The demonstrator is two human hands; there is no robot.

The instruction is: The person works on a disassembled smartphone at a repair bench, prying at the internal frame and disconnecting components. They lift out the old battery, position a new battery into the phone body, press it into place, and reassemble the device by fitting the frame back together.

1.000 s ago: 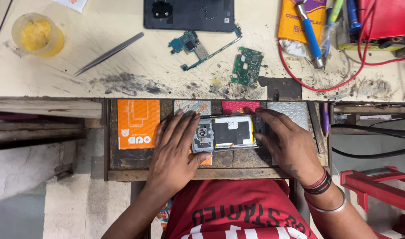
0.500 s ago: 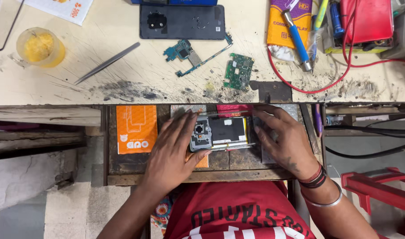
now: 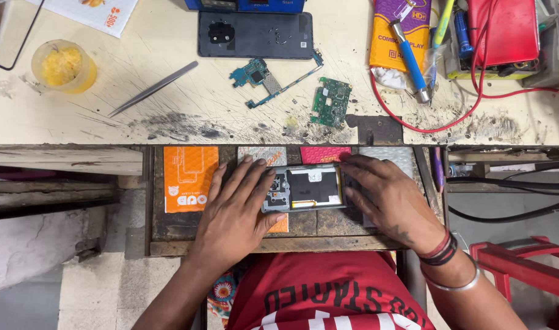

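- My left hand [image 3: 236,211] lies flat with fingers spread, its fingertips and thumb pressing the left end of the opened phone [image 3: 304,187].
- My right hand [image 3: 386,198] cups the right end of the same phone, fingers curled over its top edge; both hands grip it between them.
- The phone sits between my hands in the pulled-out wooden drawer [image 3: 169,226], back cover off, with its black battery and camera block facing up.
- Just left of my left hand lies an orange packet [image 3: 189,177]; under and behind the phone lie a pink packet [image 3: 324,153] and other flat packets.
- Beyond my hands, on the scratched workbench [image 3: 169,73], lie two loose circuit boards: a blue one [image 3: 258,76] and a green one [image 3: 330,101].
- Farther beyond them lies the dark back cover [image 3: 255,35].
- Ahead and well to the left of my left hand lie metal tweezers [image 3: 152,89] and a yellow cup [image 3: 62,65].
- Ahead of my right hand a red wire [image 3: 413,125] loops by a blue-handled tool [image 3: 409,58].
- My right wrist wears a bangle [image 3: 453,284] and dark bands.
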